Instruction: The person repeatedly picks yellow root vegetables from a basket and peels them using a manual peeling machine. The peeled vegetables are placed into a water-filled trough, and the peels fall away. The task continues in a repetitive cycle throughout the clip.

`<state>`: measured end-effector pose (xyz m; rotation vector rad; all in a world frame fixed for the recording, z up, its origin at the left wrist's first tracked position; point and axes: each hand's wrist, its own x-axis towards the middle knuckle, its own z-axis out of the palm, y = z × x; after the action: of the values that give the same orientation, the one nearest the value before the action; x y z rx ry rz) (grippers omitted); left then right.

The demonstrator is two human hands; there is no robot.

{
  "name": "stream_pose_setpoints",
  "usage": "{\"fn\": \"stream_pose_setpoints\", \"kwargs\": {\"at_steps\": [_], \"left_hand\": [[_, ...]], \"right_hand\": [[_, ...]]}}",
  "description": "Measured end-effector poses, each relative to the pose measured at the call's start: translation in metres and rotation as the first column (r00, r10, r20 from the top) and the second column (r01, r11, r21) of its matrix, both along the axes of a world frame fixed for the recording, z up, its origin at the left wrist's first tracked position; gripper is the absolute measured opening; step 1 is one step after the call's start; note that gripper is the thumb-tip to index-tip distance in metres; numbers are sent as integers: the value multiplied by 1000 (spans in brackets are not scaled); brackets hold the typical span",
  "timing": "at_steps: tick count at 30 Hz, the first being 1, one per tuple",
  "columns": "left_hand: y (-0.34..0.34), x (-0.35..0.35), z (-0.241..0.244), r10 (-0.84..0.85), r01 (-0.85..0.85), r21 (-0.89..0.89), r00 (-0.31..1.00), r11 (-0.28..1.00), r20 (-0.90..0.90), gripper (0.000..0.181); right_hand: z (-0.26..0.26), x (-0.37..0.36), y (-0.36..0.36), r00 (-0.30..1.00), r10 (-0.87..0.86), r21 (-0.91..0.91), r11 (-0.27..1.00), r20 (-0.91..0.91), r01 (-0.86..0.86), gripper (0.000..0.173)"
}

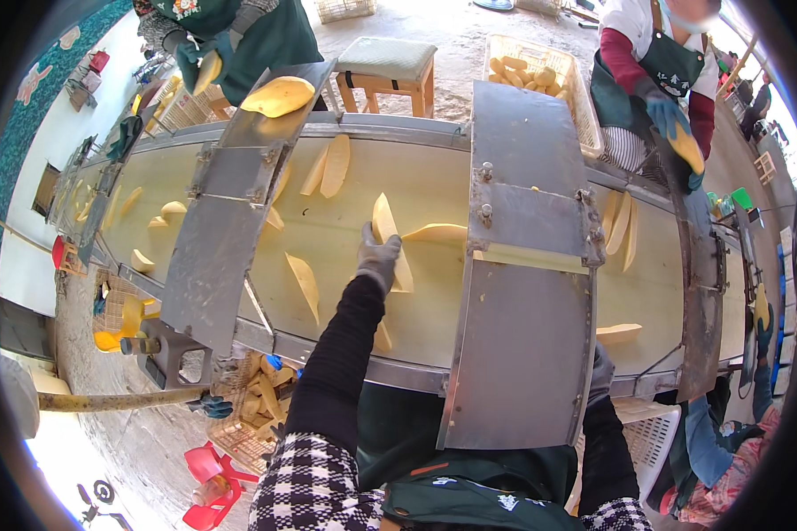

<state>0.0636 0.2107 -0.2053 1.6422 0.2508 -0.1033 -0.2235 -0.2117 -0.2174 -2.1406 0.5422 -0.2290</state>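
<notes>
My left hand (pixel 378 255), in a grey glove, grips a long peeled yellow wedge (pixel 393 249), perhaps sweet potato, over the pale conveyor belt (pixel 425 318). Just right of it a curved yellow slice (pixel 438 231) lies on the belt, and a pointed slice (pixel 303 282) lies to the left. Two more slices (pixel 335 166) rest near the far edge. My right hand (pixel 600 372), gloved in grey, is at the right edge of the near metal plate (pixel 518 352); its fingers are partly hidden, so its hold is unclear. Another yellow piece (pixel 619 334) lies beyond it.
Metal plates (pixel 216 245) cross over the belt. Opposite, two people in green aprons hold yellow pieces; a large one (pixel 279 97) lies on a plate. A crate (pixel 588 119) of whole pieces, a padded stool (pixel 386 60), a crate of cut pieces (pixel 262 398) and a red stool (pixel 216 491) surround the belt.
</notes>
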Motion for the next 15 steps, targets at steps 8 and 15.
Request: {"fn": "stream_pose_setpoints", "kwargs": {"at_steps": [8, 15], "left_hand": [[10, -73, 80, -71, 50, -750, 998, 660, 4, 42], [-13, -130, 172, -165, 254, -499, 962, 829, 217, 64]], "right_hand": [[-37, 6, -22, 994, 2, 17, 1000, 112, -4, 24], [64, 31, 3, 860, -356, 617, 784, 366, 62, 37]]}}
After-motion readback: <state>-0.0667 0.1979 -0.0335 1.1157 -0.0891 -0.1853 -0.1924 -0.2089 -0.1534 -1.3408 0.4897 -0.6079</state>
